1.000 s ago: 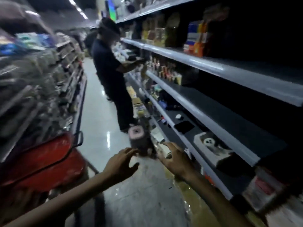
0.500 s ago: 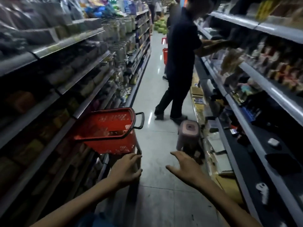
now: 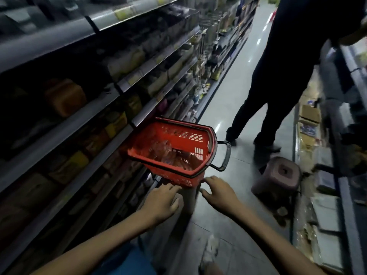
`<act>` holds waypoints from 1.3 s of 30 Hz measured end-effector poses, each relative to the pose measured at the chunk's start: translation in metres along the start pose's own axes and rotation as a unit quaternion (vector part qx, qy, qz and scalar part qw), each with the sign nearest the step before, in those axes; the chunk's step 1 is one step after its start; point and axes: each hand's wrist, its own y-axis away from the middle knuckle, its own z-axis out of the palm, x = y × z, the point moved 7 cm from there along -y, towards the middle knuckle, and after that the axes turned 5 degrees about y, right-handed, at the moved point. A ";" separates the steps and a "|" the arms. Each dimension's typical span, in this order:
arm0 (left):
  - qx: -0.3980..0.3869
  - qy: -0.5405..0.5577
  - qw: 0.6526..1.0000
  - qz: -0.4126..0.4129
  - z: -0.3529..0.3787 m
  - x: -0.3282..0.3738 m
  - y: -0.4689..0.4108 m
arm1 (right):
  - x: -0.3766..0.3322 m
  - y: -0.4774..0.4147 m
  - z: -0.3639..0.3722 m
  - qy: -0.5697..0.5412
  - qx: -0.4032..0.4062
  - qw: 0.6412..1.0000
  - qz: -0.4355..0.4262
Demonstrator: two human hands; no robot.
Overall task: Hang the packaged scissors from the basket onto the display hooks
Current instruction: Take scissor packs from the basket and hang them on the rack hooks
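A red plastic basket (image 3: 195, 140) with a black handle stands on a pale support in the aisle, against the left shelving. Clear packaged items (image 3: 168, 155), blurred, lie in its bottom. My left hand (image 3: 161, 201) reaches toward the basket's near wall, fingers loosely spread, holding nothing. My right hand (image 3: 217, 193) hovers just right of the basket's near corner, fingers spread and empty. No display hooks can be made out clearly.
Stocked shelves (image 3: 119, 84) run along the left. A person in dark clothes (image 3: 278, 80) stands in the aisle ahead on the right. A brown plastic stool (image 3: 278, 177) sits on the floor beside low right-hand shelves (image 3: 325, 205) holding boxes.
The view has swung left and down from the right shelves to the basket, which now lies close in front. Both hands have come nearer to the basket's near edge.
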 end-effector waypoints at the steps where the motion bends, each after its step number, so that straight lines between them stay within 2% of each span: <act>1: 0.005 -0.004 1.000 -0.002 0.000 -0.009 -0.012 | 0.000 -0.024 0.005 0.003 0.001 1.000 -0.015; 6: -0.014 -0.027 0.997 -0.076 0.011 -0.070 -0.071 | 0.012 -0.131 0.031 0.041 -0.014 0.997 -0.063; 10: 0.002 -0.032 0.992 -0.120 0.016 -0.111 -0.114 | 0.026 -0.183 0.052 0.082 -0.072 0.990 -0.094; 13: 0.001 -0.046 0.991 -0.124 0.024 -0.137 -0.146 | 0.037 -0.217 0.075 0.095 -0.131 0.982 -0.101; 17: -0.054 -0.084 0.988 -0.115 0.047 -0.163 -0.179 | 0.043 -0.261 0.104 0.046 -0.180 0.981 -0.051; 21: -0.091 -0.076 0.990 -0.082 0.074 -0.179 -0.205 | 0.055 -0.309 0.144 0.027 -0.211 0.977 0.007; 24: -0.097 -0.093 0.991 -0.020 0.086 -0.183 -0.218 | 0.078 -0.339 0.179 -0.011 -0.230 0.966 0.118; 28: -0.103 -0.083 0.991 0.018 0.091 -0.189 -0.224 | 0.111 -0.365 0.210 -0.031 -0.180 0.952 0.248; 35: -0.105 -0.087 0.990 0.035 0.087 -0.186 -0.234 | 0.139 -0.382 0.240 0.017 -0.161 0.946 0.282; 39: -0.136 -0.087 0.986 0.030 0.092 -0.188 -0.234 | 0.146 -0.387 0.245 0.007 -0.131 0.941 0.312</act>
